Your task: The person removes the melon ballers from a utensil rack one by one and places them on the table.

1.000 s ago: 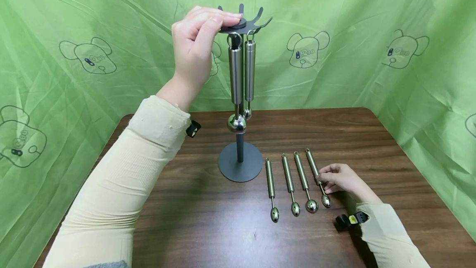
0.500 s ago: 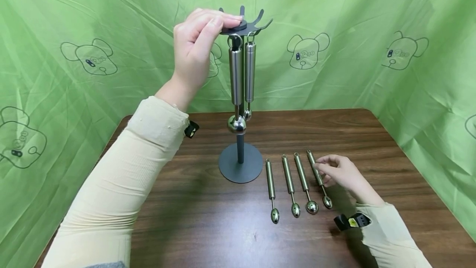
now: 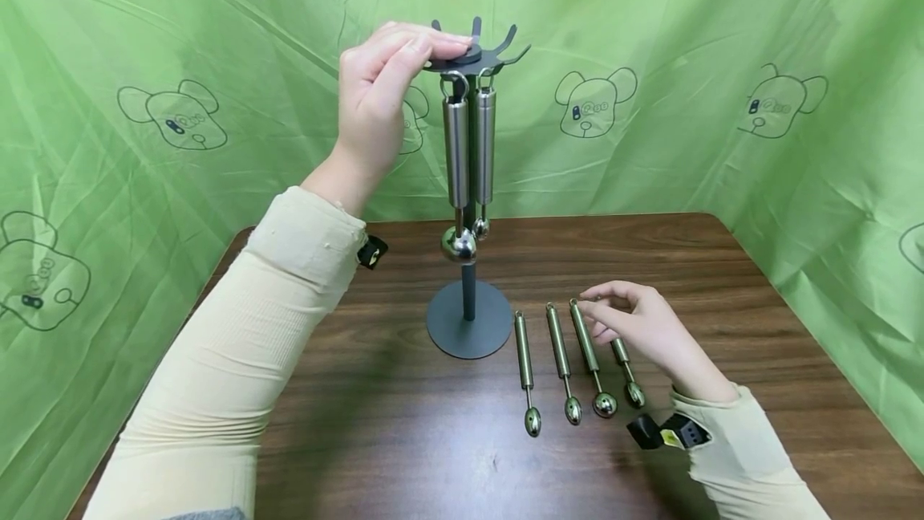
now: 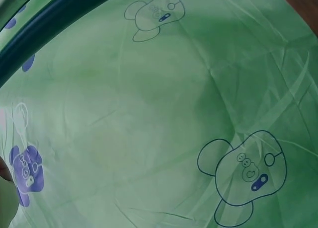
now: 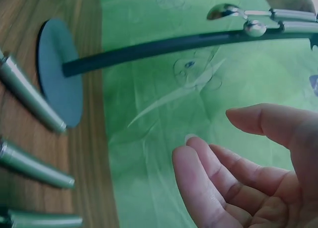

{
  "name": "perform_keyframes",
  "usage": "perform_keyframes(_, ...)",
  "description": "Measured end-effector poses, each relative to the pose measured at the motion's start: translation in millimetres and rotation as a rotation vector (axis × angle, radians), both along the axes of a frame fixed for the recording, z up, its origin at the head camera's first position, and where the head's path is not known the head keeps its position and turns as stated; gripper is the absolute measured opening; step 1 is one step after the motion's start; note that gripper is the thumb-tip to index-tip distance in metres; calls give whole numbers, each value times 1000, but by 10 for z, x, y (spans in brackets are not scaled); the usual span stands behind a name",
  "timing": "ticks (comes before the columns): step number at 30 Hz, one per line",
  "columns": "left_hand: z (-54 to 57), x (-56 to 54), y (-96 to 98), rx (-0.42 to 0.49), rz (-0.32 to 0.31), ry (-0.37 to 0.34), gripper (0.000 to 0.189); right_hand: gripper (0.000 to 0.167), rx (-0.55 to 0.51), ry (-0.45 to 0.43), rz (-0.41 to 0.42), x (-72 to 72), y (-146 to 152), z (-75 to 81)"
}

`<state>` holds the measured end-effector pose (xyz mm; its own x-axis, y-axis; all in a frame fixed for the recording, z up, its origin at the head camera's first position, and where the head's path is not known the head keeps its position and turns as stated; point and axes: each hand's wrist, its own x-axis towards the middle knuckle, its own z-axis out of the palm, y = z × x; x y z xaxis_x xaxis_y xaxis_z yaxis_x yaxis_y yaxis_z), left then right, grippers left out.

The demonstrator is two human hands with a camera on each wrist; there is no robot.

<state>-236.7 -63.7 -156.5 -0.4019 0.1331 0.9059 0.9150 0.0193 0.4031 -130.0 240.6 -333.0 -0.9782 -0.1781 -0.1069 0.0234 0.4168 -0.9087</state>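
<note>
A dark metal rack (image 3: 469,335) with a round foot and upturned hooks stands on the table. Two steel scoops, much like melon ballers, hang from it; the front one (image 3: 456,155) has a large round bowl. My left hand (image 3: 375,91) rests on the rack's top with its fingers straight over the hub. Several similar scoops lie in a row to the right. Above the upper handle of the rightmost scoop (image 3: 634,393), my right hand (image 3: 638,323) hovers near the handle end of its neighbour (image 3: 586,343). In the right wrist view, its thumb and fingers stand apart, holding nothing.
The brown wooden table (image 3: 404,456) has further scoops, an oval-bowled one (image 3: 559,351) and the leftmost one (image 3: 524,359). Green cloth (image 3: 635,14) with bear-like drawings surrounds the table at the back and sides.
My right hand has lifted off the rightmost scoop and moved left and away from me, now covering part of its handle. My left hand has stayed on the rack.
</note>
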Motion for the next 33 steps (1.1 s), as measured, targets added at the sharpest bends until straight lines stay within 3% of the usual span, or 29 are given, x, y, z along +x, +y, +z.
perform_keyframes(10,21,-9,-34,-42,-14,-10,28,36,-65,51,30,7,-222,228)
perform_keyframes(25,122,47,-57,-176,160,40,22,29,-125,174,56,-63,-505,647)
perform_keyframes(33,96,52,-30,-134,190,55,22,28,-148,248,63,-166,-631,859)
